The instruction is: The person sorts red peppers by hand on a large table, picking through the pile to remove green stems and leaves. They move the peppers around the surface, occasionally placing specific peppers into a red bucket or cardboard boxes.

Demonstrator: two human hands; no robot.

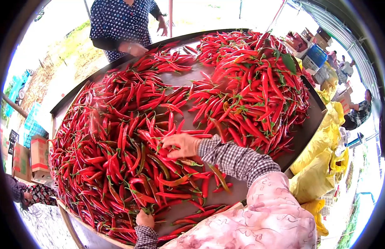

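Red chili peppers (101, 157) with green stems lie heaped on a dark table (184, 76). My right hand (182, 145), its arm in a checked sleeve, rests over the middle of the near heap, fingers curved down onto the peppers; whether it grips one is hidden. Near the table's front edge, my left hand (145, 218) reaches low among the peppers with fingers bent at a green stem. A few brownish-green peppers (159, 166) lie beside my right hand. A second large heap (259, 95) stands at the right, with a green leaf (289, 63) on top.
A person in a dotted top (120, 25) stands across the table, one hand at its rim. Yellow sacks (315, 178) line the right side. Cardboard boxes (39, 153) stand at the left, near another person's patterned clothing (39, 194). More people are at the far right.
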